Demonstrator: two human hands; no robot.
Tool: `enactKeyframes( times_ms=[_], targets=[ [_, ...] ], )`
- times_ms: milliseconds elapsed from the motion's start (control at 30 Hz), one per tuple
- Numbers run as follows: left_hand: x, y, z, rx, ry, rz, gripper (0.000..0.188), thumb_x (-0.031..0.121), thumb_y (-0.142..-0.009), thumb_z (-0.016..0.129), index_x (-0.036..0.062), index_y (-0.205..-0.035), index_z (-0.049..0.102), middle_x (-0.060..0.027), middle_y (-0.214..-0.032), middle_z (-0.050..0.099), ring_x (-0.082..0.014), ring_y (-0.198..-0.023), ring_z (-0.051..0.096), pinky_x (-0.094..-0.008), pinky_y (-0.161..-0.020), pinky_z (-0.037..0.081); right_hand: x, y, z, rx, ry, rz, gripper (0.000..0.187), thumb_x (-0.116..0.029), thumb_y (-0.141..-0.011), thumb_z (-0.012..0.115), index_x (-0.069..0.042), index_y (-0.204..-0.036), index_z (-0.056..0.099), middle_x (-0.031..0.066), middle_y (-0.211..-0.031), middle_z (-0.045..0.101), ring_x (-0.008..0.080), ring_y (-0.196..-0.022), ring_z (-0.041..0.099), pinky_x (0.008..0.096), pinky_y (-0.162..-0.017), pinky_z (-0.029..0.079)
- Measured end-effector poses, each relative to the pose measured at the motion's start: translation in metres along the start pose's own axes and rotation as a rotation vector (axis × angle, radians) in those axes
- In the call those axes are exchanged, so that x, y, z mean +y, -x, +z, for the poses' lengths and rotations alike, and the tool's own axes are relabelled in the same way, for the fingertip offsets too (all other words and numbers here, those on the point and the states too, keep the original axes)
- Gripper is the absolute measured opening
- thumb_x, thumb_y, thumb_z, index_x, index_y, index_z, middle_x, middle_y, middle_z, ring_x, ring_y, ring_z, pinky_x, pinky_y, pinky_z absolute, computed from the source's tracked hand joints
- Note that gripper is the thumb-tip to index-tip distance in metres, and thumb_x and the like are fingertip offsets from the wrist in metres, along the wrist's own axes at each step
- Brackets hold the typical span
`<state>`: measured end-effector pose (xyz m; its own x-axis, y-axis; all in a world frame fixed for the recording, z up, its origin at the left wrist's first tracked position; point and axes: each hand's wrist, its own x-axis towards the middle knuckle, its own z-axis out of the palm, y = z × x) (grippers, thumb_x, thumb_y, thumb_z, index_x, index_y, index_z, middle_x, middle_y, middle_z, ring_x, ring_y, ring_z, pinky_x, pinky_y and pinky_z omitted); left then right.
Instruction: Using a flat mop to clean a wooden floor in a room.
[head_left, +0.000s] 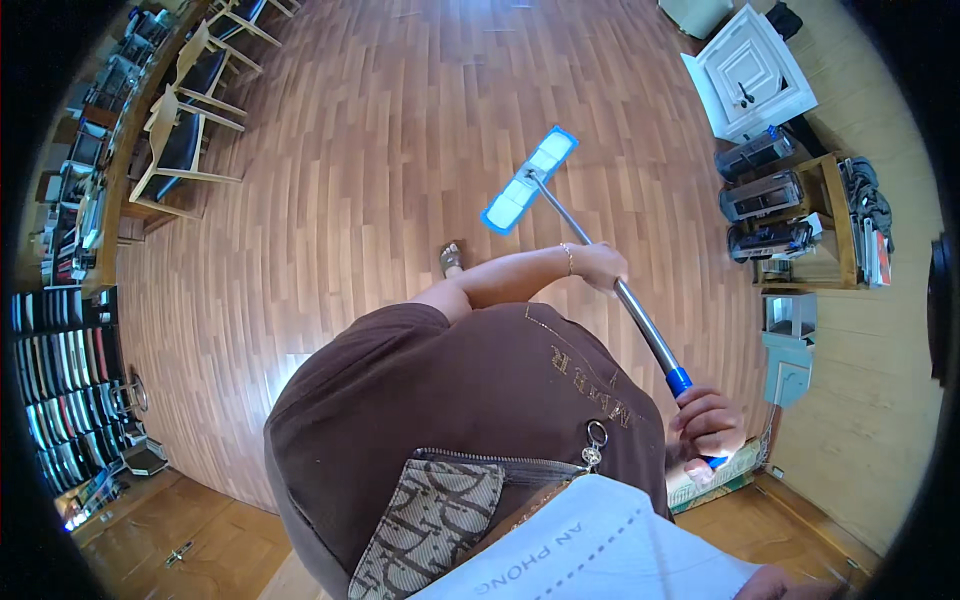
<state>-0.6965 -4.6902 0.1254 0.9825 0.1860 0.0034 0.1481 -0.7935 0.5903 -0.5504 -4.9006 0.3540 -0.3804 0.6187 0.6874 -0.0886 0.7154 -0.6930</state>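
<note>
A flat mop with a silver pole (648, 325) slants across the front of my body. Its rectangular head (529, 180), white with blue edges, lies on the wood floor ahead of me. My left hand (602, 266) is wrapped round the middle of the pole, the left arm stretched across my front. Lower and to the right, my right hand (707, 432) grips the blue handle (679, 380) near the pole's top end. The fingers of both hands are closed.
Wooden chairs (183, 150) with dark seats line a long counter (110, 210) on the left. Along the right stand a white panel door (752, 75), a wooden shelf (845, 225) with dark machines beside it, and a pale blue box (788, 370). My sandalled foot (451, 258) is on the floor.
</note>
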Motion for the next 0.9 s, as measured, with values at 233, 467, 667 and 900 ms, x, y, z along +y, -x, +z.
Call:
enactKeyframes(
  times_ms=[233,467,667,900],
  targets=[
    [-0.085,0.049,-0.044,0.161,-0.084,-0.158,0.014,0.027,-0.073,0.063,0.0132,-0.072,0.063,-0.0103,-0.076,0.065,-0.0336,-0.080,0.064,-0.0493,-0.072,0.049,0.083,-0.058,0.041,0.282,-0.110,0.116,0.038,-0.030,-0.066,0.078,-0.007,-0.059,0.049,0.0059,-0.057,0.055,0.0287,-0.066,0.061,0.0474,-0.075,0.045],
    [-0.202,0.139,-0.076,0.417,-0.075,-0.434,0.009,0.014,-0.063,0.067,0.0100,-0.062,0.060,-0.0127,-0.072,0.063,-0.0351,-0.075,0.061,-0.0456,-0.067,0.049,0.193,-0.140,0.073,0.047,-0.086,0.061,0.027,-0.027,-0.068,0.074,-0.007,-0.076,0.058,0.0089,-0.074,0.062,0.0320,-0.084,0.060,0.0514,-0.087,0.039],
    [-0.248,0.225,-0.108,0.651,-0.024,-0.574,0.022,0.024,-0.068,0.070,0.0077,-0.060,0.059,-0.0142,-0.070,0.062,-0.0344,-0.076,0.060,-0.0471,-0.069,0.046,0.255,-0.195,0.114,-0.032,-0.171,0.158,0.025,-0.020,-0.065,0.068,-0.008,-0.084,0.058,0.0095,-0.080,0.063,0.0317,-0.088,0.061,0.0514,-0.094,0.038],
    [-0.259,0.313,-0.111,0.878,-0.150,-0.932,0.023,0.033,-0.075,0.070,0.0134,-0.065,0.063,-0.0029,-0.071,0.063,-0.0222,-0.079,0.062,-0.0433,-0.076,0.036,0.303,-0.250,0.150,-0.153,-0.347,0.302,0.028,-0.011,-0.059,0.065,-0.009,-0.087,0.059,0.0071,-0.081,0.064,0.0309,-0.092,0.062,0.0537,-0.103,0.034]
  ],
)
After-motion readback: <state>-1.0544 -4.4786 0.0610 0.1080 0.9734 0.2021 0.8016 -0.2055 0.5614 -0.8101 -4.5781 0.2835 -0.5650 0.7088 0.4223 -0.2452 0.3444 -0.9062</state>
